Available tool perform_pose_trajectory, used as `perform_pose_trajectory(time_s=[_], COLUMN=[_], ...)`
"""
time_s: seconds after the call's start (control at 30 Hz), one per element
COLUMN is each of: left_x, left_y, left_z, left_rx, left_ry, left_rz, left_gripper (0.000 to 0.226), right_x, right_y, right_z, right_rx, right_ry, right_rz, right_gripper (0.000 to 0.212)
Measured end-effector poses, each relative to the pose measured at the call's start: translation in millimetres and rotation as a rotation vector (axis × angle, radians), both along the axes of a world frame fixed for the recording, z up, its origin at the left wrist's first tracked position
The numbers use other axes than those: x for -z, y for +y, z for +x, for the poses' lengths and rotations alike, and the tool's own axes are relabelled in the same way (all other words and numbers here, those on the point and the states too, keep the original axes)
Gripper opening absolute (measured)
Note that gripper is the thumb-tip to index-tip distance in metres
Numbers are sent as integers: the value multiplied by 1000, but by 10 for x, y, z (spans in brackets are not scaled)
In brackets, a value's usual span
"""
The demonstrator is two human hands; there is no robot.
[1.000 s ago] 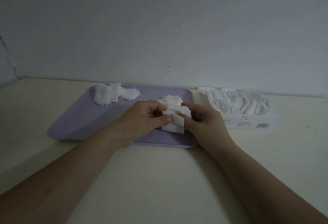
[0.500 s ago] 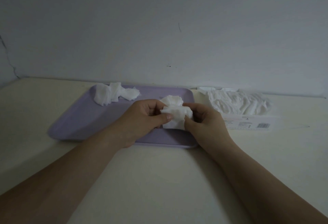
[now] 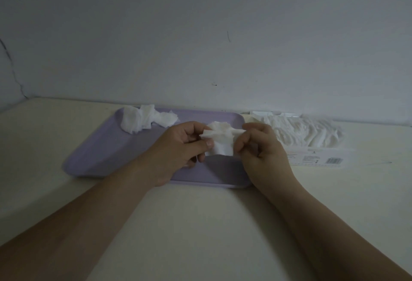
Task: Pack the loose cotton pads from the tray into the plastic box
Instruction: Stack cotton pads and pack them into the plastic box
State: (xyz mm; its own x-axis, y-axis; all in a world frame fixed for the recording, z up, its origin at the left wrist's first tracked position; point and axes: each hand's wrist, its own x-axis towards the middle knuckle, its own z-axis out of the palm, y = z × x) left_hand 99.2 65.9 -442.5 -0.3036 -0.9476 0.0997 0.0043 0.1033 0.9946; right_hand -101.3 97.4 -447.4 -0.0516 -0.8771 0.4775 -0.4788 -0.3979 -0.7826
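Two hands, one small stack of cotton pads (image 3: 219, 145), held over the purple tray (image 3: 100, 158).
Grip: left hand (image 3: 180, 145) pinches the stack's left edge, right hand (image 3: 260, 149) its right edge, fingers curled. Best squared flat before carrying right to the plastic box (image 3: 316, 158), already well filled; a loose heap (image 3: 145, 119) waits at the tray's far-left corner.

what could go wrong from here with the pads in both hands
The held cotton pads are a loose bunch pinched by the left hand and right hand over the tray; some might slip out on the way. The plastic box already looks heaped, so more pads may spill over its rim.
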Motion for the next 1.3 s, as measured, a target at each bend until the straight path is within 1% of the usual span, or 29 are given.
perform_pose_trajectory(time_s=[0.1,0.2,0.23,0.33,0.4,0.5,0.57,0.73,0.9,1.0,1.07,1.17,1.23,1.3], left_x=[16,23,24,31,35,36,30,37,30,47,51,37,22,16], left_y=[-10,-6,-5,-10,-8,-6,-13,-39,-38,-49,-65,-77,-66,-41], left_z=[13,12,10,6,3,0,3,-7,5,-7,-11,8,14,7], left_rx=[26,39,39,25,26,28,15,-16,-21,-117,-236,-344,-331,-251], left_ry=[21,14,16,7,-32,-57,-49,-30,33,26,17,50,78,80], left_rz=[-1,-6,-4,3,-6,-5,11,41,71,42,10,-12,-14,-15], left_gripper=[17,17,18,20,16,12,9,21,24,21,25,22,21,22], right_x=[24,28,20,-2,-9,11,21,25,24,19,31,40,38,22], right_y=[1,-3,-2,21,30,9,5,26,3,9,7,19,19,20], right_z=[11,11,-2,-29,-21,-14,-18,-25,-23,-15,-20,-12,-7,0], right_rx=[-63,-112,-132,-177,-169,-146,-141,-98,-92,-85,-64,-23,-16,-42], right_ry=[-76,-166,-187,-231,-256,-281,-268,-263,-377,-390,-349,-284,-308,-337], right_rz=[72,125,131,128,134,165,153,145,190,190,184,188,200,217], right_gripper=[42,12,12,27,31,23,22,24,18,16,17,19,20,21])
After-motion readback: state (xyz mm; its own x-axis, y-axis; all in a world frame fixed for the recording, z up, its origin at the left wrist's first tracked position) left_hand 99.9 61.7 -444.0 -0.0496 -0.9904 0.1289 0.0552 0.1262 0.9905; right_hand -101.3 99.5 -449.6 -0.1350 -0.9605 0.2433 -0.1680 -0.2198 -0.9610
